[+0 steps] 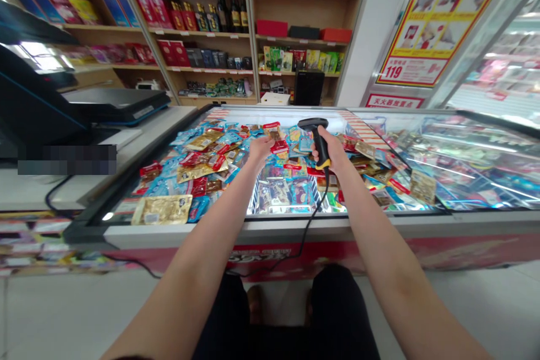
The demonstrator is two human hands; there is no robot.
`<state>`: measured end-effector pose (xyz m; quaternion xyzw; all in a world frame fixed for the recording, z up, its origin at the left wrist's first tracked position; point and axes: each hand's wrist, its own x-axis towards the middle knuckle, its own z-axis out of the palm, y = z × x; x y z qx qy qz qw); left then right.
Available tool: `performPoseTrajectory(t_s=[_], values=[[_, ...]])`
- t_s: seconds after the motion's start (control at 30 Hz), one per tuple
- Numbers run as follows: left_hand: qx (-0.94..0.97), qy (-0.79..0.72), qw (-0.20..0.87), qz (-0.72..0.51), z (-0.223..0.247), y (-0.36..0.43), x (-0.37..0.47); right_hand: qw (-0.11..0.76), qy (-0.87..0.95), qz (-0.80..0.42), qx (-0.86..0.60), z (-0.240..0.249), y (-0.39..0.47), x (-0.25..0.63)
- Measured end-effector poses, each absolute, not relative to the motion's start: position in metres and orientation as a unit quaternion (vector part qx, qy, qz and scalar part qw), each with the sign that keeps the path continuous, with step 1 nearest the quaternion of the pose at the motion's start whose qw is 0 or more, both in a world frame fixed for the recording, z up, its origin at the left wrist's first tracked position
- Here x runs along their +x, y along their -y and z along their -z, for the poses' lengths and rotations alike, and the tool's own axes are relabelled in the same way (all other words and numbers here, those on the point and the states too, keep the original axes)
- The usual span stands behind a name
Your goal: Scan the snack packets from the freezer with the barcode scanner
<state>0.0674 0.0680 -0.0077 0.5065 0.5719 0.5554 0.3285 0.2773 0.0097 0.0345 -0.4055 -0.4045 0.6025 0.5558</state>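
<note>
My right hand (331, 149) is wrapped round the handle of a black barcode scanner (313, 124) with a yellow base. Its cable hangs down over the front of a glass-topped chest freezer (228, 228). Left of the scanner, my left hand (260, 149) is closed at the edge of a small red and brown snack packet (273, 131); the fingertips are partly hidden. Beneath and around both hands lie many loose snack packets (202, 166) in blue, red and gold on the freezer's glass. A large gold packet (163, 210) rests at the front left corner.
To the left, a counter (126, 152) carries a scale (118, 104) and a dark machine (29, 101). Shelves (202, 34) with boxes and bottles stand behind the freezer. A red and yellow poster (449, 17) hangs at the right. The scanner cable (306, 236) loops across the freezer front.
</note>
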Motion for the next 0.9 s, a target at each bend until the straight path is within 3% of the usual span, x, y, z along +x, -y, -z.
performPoseTrajectory(t_s=[0.1,0.17,0.4,0.9], values=[[0.451,-0.487,0.497,-0.559,-0.006,-0.067,0.103,0.573,0.4,-0.585,-0.412,-0.041,-0.004,0.3],[0.456,-0.465,0.52,-0.553,-0.013,-0.069,0.127,0.585,0.399,-0.569,-0.419,-0.045,0.001,0.311],[0.684,-0.566,0.203,-0.413,-0.012,-0.067,0.169,0.602,0.408,-0.539,-0.424,-0.049,0.015,0.329],[0.678,-0.672,0.065,-0.289,-0.002,-0.091,0.067,0.553,0.444,-0.579,-0.403,-0.046,-0.014,0.274]])
